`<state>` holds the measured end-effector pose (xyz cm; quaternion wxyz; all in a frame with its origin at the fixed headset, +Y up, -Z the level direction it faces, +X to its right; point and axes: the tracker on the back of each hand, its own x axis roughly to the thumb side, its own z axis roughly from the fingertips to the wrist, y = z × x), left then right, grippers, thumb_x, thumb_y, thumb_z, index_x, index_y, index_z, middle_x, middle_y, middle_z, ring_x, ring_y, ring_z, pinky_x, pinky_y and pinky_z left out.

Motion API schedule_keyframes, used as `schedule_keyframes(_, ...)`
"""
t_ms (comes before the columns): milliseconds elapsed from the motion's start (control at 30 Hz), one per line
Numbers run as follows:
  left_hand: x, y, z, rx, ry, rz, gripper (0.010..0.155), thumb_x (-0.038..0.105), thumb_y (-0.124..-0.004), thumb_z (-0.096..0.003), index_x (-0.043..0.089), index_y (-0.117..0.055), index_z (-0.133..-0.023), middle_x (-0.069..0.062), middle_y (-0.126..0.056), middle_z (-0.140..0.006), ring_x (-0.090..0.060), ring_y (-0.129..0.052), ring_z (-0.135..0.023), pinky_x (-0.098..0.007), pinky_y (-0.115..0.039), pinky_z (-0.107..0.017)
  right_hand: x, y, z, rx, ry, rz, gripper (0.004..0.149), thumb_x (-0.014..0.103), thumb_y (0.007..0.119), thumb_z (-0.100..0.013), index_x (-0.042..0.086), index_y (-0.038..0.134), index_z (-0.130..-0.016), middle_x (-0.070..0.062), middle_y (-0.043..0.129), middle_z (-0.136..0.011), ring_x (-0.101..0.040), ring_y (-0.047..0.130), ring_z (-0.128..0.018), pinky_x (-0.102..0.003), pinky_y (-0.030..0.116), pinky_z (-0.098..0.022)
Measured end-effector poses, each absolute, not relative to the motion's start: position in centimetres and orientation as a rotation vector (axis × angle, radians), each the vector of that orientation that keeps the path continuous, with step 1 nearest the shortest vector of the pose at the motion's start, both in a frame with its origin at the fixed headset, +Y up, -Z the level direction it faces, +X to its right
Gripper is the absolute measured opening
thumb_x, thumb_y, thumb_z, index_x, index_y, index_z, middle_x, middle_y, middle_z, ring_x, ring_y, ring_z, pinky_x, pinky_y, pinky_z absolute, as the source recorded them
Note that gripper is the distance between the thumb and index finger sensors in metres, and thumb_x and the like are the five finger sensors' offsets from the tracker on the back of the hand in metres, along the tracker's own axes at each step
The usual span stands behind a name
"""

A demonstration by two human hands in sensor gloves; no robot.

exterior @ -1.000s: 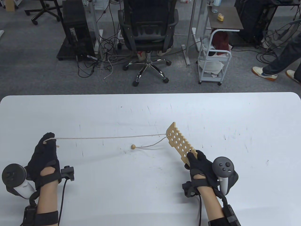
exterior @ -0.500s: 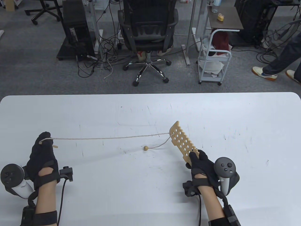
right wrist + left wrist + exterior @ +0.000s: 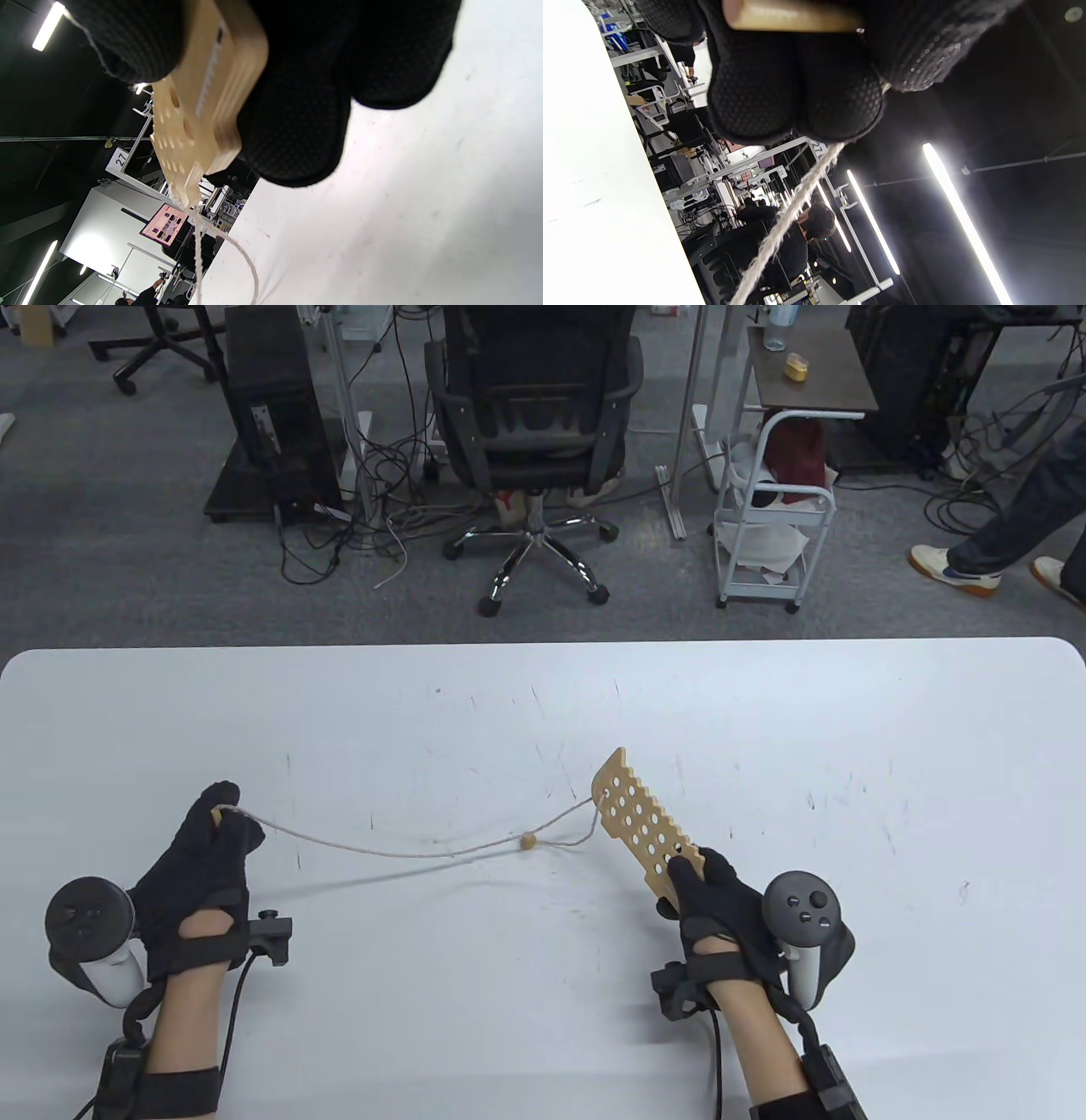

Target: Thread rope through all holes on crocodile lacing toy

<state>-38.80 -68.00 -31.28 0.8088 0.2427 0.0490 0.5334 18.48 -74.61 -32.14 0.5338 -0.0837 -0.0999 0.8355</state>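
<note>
We note the crocodile lacing toy (image 3: 646, 830) held above the counter (image 3: 848, 729) by our right hand (image 3: 717, 903), fingers and thumb clamped on its near end. Its long axis runs from that hand up and to the left, away from us, so the free far end points toward the counter's middle. The rope (image 3: 407, 848) leaves a hole at that far end, sags leftward to our left hand (image 3: 199, 869), which pinches the wooden needle tip (image 3: 219, 814). The stopper bead (image 3: 528, 841) lies on the counter, just left of the toy.

Judgement: only the end hole looks threaded. The left hand is well apart from the toy; the needle must travel rightward to the next hole, near the far end.
</note>
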Motion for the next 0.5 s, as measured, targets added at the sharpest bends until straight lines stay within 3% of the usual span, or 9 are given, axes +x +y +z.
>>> schedule_keyframes(200, -37.1, -68.5, -31.8, 0.444, 0.045, 1.125, 0.056, 0.050, -0.080, -0.0415, 0.026, -0.088, -0.091, 0.001, -0.104, -0.072, -0.027, -0.101, -0.068, -0.057, -0.060, -0.074, 17.6, -74.4, -32.1, -0.142, -0.221, 2.009, 0.046, 0.043, 0.079, -0.045, 0.016, 0.081, -0.082, -0.008, 0.103, -0.063, -0.025, 0.110, -0.043, -0.048, 0.084, -0.042)
schedule_keyframes(367, -35.3, -68.9, -32.2, 0.343, -0.020, 1.050, 0.055, 0.051, -0.077, -0.0412, 0.032, -0.087, -0.092, -0.001, -0.086, -0.089, -0.030, -0.085, -0.083, -0.059, -0.051, -0.077, 16.8, -74.6, -32.2, -0.096, -0.196, 2.038, 0.046, 0.043, 0.079, -0.045, 0.016, 0.081, -0.082, -0.008, 0.103, -0.063, -0.025, 0.110, -0.043, -0.048, 0.084, -0.041)
schedule_keyframes(500, -34.2, -69.0, -32.3, 0.316, -0.052, 0.981, 0.053, 0.050, -0.079, -0.0397, 0.040, -0.088, -0.091, 0.001, -0.077, -0.088, -0.029, -0.075, -0.087, -0.058, -0.047, -0.078, 16.2, -74.5, -32.1, -0.063, -0.187, 2.048, 0.046, 0.043, 0.079, -0.045, 0.016, 0.081, -0.082, -0.008, 0.103, -0.063, -0.025, 0.110, -0.043, -0.048, 0.084, -0.042)
